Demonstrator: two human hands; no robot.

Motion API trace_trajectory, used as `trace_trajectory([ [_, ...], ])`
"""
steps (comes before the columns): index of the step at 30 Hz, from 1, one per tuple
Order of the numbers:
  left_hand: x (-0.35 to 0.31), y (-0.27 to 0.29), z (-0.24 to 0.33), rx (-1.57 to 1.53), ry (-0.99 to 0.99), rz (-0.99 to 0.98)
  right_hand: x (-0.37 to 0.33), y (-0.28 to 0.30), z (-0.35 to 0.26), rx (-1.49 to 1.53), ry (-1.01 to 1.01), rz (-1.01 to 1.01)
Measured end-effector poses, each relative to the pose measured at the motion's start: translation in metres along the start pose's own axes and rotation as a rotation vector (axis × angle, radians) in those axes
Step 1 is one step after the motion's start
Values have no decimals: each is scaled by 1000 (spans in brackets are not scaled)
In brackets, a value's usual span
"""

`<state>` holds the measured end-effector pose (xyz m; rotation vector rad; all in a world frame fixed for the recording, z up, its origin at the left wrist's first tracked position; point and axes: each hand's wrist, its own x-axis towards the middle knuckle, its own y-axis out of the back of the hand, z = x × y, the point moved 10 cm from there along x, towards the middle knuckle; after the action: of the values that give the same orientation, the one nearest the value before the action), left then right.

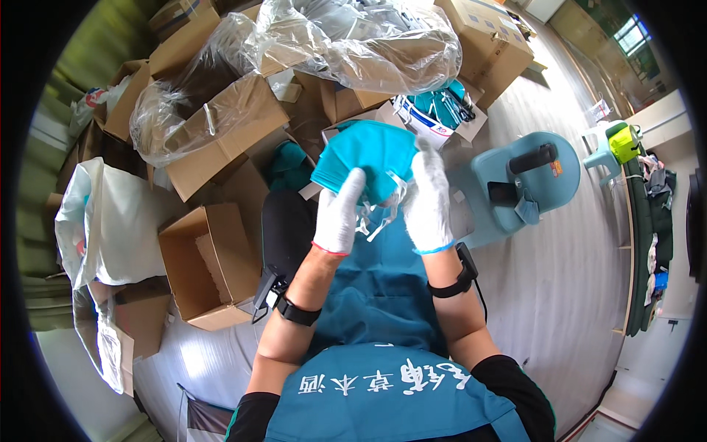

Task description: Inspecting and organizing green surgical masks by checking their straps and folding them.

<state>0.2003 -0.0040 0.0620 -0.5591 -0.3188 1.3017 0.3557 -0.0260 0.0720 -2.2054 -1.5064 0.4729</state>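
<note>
Fanned out in front of my lap is a stack of folded teal face masks (368,151) with white ear straps hanging from its lower right side. My left hand (339,217), in a white glove with a red cuff, grips the stack from below, thumb across its front. My right hand (429,202), gloved in white with a blue cuff, is closed at the stack's right edge beside the straps; its fingertips are slightly blurred. Just beyond is a white and blue carton (425,127) containing more teal masks with dark straps. Further teal pieces (289,163) lie left of the stack.
Cardboard boxes crowd the left and far side, among them an open box (206,269) and one lined with clear plastic (221,132). A white sack (121,221) stands at far left. On the right, a light blue seat (526,177) carries a black cylinder and a dark flat object.
</note>
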Motion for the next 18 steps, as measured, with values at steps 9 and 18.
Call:
trace_trajectory([
  [9,0,26,-11,115,173,173,-15,-24,1,-773,-350,-464],
  [18,0,43,-42,135,113,324,-56,-8,71,254,-844,-261],
])
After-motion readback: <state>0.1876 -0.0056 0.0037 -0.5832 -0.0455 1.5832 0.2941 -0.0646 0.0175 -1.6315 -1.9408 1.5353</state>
